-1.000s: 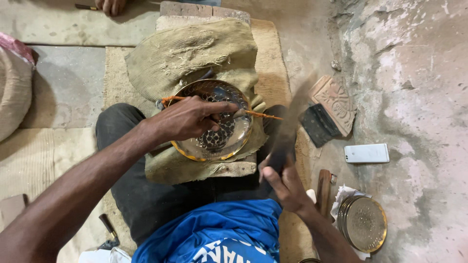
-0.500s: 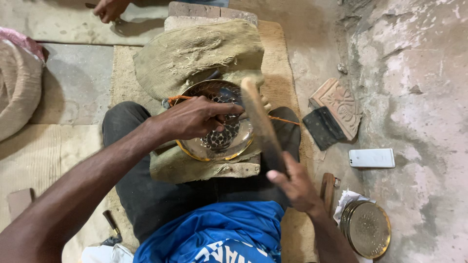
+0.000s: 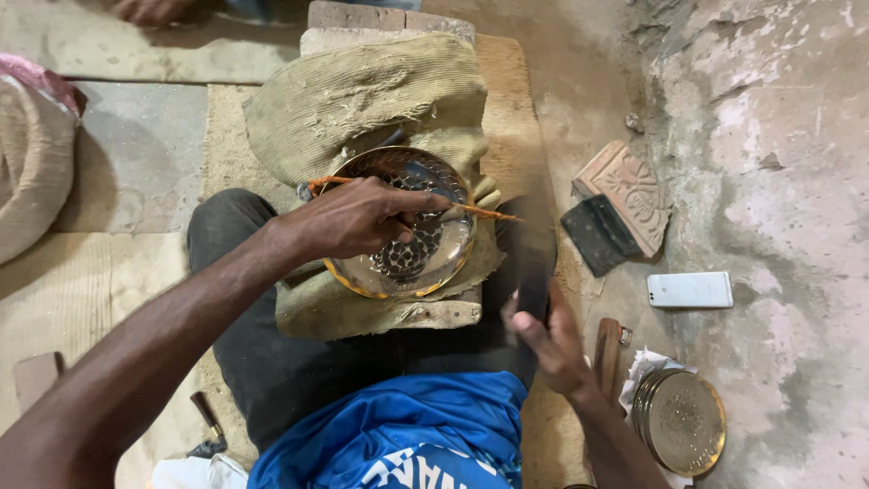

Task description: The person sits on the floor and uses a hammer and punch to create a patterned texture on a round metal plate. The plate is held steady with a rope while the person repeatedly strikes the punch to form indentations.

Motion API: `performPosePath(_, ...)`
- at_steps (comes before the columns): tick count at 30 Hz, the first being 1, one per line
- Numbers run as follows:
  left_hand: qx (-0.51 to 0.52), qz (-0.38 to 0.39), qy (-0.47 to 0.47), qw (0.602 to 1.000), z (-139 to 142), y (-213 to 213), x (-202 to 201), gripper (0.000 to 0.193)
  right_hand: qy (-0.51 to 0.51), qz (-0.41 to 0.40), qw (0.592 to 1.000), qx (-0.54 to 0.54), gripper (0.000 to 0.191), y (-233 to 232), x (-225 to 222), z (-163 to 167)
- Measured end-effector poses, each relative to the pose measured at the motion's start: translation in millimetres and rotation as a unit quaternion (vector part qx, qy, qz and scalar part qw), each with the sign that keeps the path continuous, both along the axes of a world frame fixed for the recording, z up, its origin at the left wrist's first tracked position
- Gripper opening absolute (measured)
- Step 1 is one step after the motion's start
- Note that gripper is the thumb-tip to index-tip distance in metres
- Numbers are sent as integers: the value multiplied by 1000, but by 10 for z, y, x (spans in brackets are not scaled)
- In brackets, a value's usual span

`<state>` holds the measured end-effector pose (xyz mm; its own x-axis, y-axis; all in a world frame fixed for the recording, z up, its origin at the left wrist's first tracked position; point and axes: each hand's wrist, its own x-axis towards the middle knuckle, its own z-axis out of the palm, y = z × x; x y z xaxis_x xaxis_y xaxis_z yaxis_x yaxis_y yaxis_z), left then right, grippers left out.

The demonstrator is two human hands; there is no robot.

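A round brass plate (image 3: 362,276) with a punched pattern lies on a burlap-covered block in front of me. My left hand (image 3: 358,217) rests on the plate and pinches a thin tool against its centre. An orange cord (image 3: 480,211) runs across the plate under that hand. My right hand (image 3: 548,340) grips a dark wooden mallet (image 3: 534,240), blurred by motion, standing right of the plate.
A folded burlap sack (image 3: 362,95) lies beyond the plate. To the right sit a carved brick-coloured block (image 3: 634,190), a dark pad (image 3: 597,235), a white phone (image 3: 690,290) and stacked brass plates (image 3: 681,421). A small hammer (image 3: 206,426) lies at lower left. Another person's hand (image 3: 149,9) shows at the top.
The mallet was raised over the plate half a second ago; it has now swung back to the right, off the plate. My left hand stays on the plate.
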<state>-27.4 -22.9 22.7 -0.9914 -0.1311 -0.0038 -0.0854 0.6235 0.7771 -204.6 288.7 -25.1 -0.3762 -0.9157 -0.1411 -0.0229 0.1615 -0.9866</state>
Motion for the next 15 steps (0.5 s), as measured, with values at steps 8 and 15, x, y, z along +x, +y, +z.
performPosePath(8,13,6,-8,1000,-12,21,-11,60,216,75,974,-1,55,95,-71,-44)
performPosePath(15,2,10,-1,1000,-21,8,-8,63,436,106,893,-42,65,136,-120,-171)
